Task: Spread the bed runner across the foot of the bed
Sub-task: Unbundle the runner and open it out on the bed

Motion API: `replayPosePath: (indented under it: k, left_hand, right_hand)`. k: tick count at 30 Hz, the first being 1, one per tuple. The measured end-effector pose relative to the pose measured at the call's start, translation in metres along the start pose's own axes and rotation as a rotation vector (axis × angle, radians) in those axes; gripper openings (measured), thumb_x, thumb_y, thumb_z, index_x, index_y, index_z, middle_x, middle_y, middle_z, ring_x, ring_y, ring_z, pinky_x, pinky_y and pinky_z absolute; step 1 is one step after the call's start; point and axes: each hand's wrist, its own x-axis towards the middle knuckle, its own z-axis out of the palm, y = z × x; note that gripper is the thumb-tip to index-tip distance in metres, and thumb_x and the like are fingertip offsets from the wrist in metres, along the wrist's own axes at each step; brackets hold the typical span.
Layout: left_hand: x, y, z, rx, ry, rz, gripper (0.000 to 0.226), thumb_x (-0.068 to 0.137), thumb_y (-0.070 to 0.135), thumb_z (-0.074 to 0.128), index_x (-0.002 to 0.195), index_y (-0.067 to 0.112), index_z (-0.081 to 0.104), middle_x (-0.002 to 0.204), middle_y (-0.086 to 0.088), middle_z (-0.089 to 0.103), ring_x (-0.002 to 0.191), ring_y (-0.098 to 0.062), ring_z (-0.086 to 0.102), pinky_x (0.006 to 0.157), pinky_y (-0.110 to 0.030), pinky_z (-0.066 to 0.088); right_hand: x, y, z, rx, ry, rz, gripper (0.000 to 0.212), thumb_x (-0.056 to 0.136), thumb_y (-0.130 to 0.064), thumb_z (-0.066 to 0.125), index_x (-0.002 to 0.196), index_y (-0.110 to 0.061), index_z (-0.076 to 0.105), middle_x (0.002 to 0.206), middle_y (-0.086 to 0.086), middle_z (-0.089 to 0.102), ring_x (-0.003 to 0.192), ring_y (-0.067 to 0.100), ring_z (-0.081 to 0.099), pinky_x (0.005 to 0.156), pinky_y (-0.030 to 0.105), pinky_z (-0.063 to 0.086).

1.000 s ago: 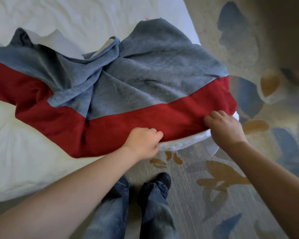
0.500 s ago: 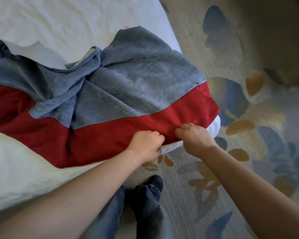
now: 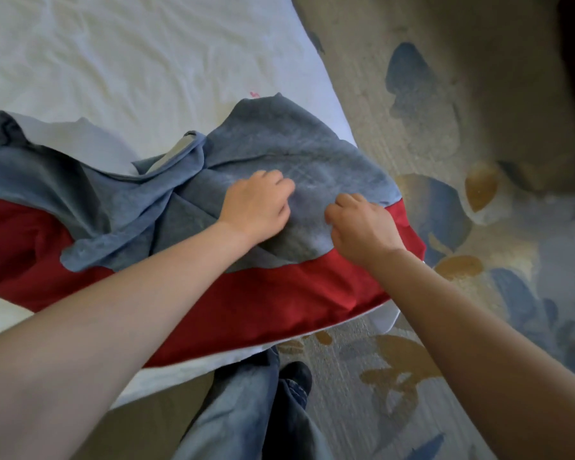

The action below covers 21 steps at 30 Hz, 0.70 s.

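Lying rumpled over the corner of the white bed (image 3: 113, 61), the bed runner (image 3: 279, 293) shows its grey panel bunched in folds above a red band. The left hand (image 3: 256, 207) and right hand (image 3: 362, 227) sit close together on the grey part, knuckles up, fingers curled down and pinching the cloth.

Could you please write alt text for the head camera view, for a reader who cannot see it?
The left hand and right hand sit with curled fingers on the grey part of a crumpled grey-and-red runner at the corner of a white bed. The runner is bunched to the left; patterned carpet lies beyond.
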Motion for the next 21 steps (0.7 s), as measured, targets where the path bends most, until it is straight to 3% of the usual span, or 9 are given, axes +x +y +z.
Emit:
replayPosePath:
  k: [8,13,16,21]
  left_hand:
    - [0.035,-0.082,-0.004,0.017,-0.031,0.003,0.020,0.085,0.015,0.050,0.100,0.016,0.063,0.098,-0.003,0.062,0.089,-0.025,0.058,0.055,-0.030,0.034]
    - [0.062,-0.118,-0.014,0.022,-0.059,-0.014,0.022,0.085,0.018,0.048,0.103,0.015,0.059,0.103,-0.004,0.059,0.093,-0.026,0.056,0.061,-0.037,0.048]
    - [0.075,-0.126,-0.015,0.009,-0.076,0.009,0.026,0.085,0.018,0.047,0.108,0.015,0.058,0.108,-0.004,0.059,0.097,-0.027,0.055,0.062,-0.036,0.045]
    - [0.098,-0.128,-0.002,-0.053,-0.067,-0.113,0.031,0.088,0.022,0.050,0.118,0.016,0.054,0.113,-0.006,0.057,0.099,-0.027,0.054,0.063,-0.036,0.043]
  right_hand:
    - [0.071,-0.016,-0.008,-0.011,0.039,0.002,0.018,0.085,-0.014,0.047,0.094,-0.016,0.062,0.097,0.003,0.056,0.093,0.024,0.054,0.062,0.030,0.031]
    - [0.126,-0.020,-0.022,-0.012,0.032,0.033,0.018,0.086,-0.012,0.049,0.097,-0.013,0.062,0.099,0.007,0.056,0.095,0.029,0.054,0.064,0.035,0.036]
    - [0.158,-0.022,-0.025,0.088,0.052,0.095,0.019,0.086,-0.012,0.049,0.099,-0.013,0.063,0.106,0.009,0.056,0.104,0.030,0.051,0.074,0.040,0.045]
    - [0.201,-0.020,-0.023,0.279,0.215,0.348,0.037,0.081,0.003,0.044,0.109,-0.015,0.060,0.111,0.009,0.056,0.106,0.030,0.050,0.069,0.038,0.041]
